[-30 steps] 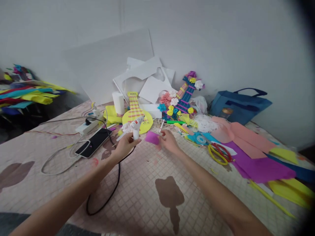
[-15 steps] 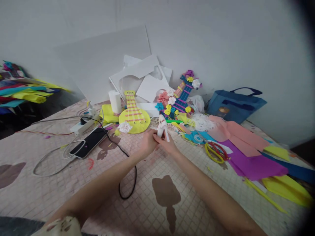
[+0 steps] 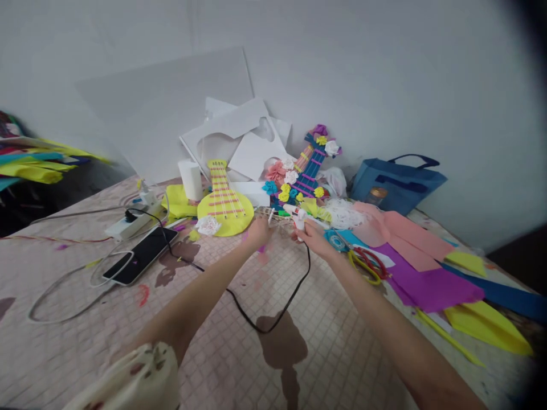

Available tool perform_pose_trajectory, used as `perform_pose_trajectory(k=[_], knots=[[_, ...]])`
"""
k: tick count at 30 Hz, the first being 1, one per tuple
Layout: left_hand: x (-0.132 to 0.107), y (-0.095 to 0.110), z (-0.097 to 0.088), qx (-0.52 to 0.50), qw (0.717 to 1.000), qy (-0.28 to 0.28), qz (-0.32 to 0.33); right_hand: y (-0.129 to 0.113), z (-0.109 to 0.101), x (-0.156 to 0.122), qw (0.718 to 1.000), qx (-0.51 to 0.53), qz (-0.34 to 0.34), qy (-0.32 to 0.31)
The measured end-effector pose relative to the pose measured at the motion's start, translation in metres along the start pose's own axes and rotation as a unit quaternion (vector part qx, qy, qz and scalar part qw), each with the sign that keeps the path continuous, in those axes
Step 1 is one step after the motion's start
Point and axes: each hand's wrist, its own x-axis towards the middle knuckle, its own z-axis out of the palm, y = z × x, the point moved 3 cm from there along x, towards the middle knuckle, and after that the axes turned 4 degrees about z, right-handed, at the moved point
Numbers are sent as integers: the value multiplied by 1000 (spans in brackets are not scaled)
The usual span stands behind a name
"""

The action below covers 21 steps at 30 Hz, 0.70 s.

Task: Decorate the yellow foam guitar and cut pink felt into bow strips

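Observation:
My right hand (image 3: pixel 313 236) is wrapped round a white glue gun (image 3: pixel 299 219), its nozzle tilted up and to the left. A black cord (image 3: pixel 280 316) drops from the grip and loops over the table toward the power strip. My left hand (image 3: pixel 260 230) is a short way left of the gun, its fingers pinched on a small slim white piece (image 3: pixel 271 216) whose kind I cannot make out. Just left of that hand lies a flat yellow paper guitar (image 3: pixel 226 208) with pink bars, white strings and a white flower. Behind the gun leans a blue guitar (image 3: pixel 314 171) with paper flowers.
Scissors with red and yellow handles (image 3: pixel 370 265) lie right of my right hand, by purple paper (image 3: pixel 431 279) and salmon paper (image 3: pixel 419 239). A phone (image 3: pixel 141 256), power strip (image 3: pixel 132 222) and white roll (image 3: pixel 190 179) stand left. A blue bag (image 3: pixel 397 182) stands back right.
My hands were together at the glue gun and are now apart. The right hand has carried the gun rightward, pulling the cord along; the left hand now pinches the small white piece.

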Motion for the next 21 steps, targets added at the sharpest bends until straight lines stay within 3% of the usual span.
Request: perform_pose_trajectory(k=[3, 7, 13, 17, 21], knots=[[13, -1, 10, 33, 999, -13, -25, 5, -9, 4, 1000, -12, -5, -27], [28, -12, 11, 67, 996, -16, -57, 8, -12, 8, 998, -28, -17, -60], [41, -20, 4, 94, 993, -1, -67, 7, -15, 27, 992, -111, -57, -22], [35, -20, -9, 86, 995, 24, -52, 6, -20, 39, 983, -168, -80, 1], [12, -28, -31, 69, 996, 51, -38, 3, -22, 45, 974, -206, -92, -1]])
